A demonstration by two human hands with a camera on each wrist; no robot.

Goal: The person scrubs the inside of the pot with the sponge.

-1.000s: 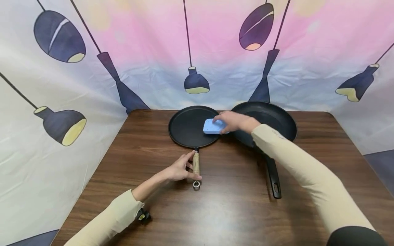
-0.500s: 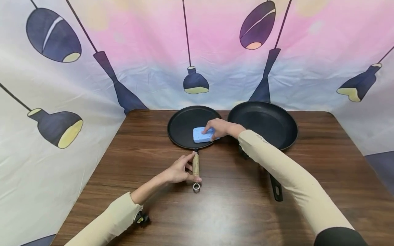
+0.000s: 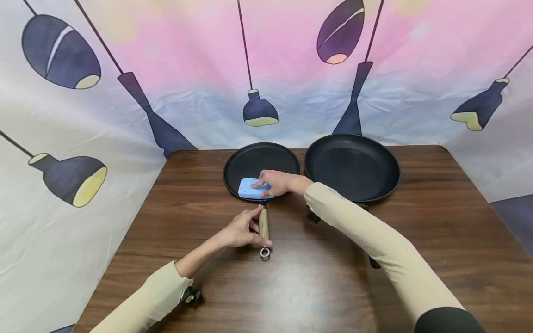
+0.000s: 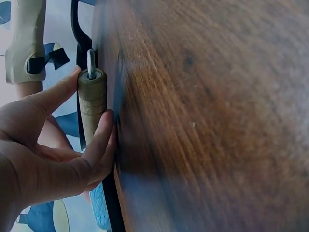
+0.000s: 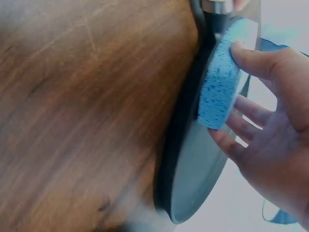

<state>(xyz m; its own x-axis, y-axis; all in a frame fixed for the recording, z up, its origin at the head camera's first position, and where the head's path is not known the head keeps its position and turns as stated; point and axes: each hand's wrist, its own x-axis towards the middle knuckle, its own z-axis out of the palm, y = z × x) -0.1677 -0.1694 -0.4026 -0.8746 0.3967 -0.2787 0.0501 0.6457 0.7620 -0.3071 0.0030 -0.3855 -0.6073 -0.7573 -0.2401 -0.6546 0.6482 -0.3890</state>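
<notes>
A flat black pan (image 3: pixel 266 159) lies at the back of the table, its wood-look handle (image 3: pixel 263 224) pointing toward me. My left hand (image 3: pixel 241 230) holds that handle between thumb and fingers; the left wrist view shows the handle's end (image 4: pixel 91 87) with its metal ring. On the pan's near part is a light blue sponge (image 3: pixel 247 188), which my right hand (image 3: pixel 276 182) grips from above. In the right wrist view the thumb and fingers lie along the sponge (image 5: pixel 219 82), whose lower edge meets the pan near the rim.
A larger, deeper black frying pan (image 3: pixel 351 166) stands just right of the flat one, its handle mostly hidden under my right sleeve (image 3: pixel 374 240). The brown wooden table (image 3: pixel 308 286) ends at a printed cloth backdrop (image 3: pixel 208 111).
My right hand has slid the sponge left and nearer to me, from the flat pan's right edge to its near edge. The left hand keeps its hold on the handle.
</notes>
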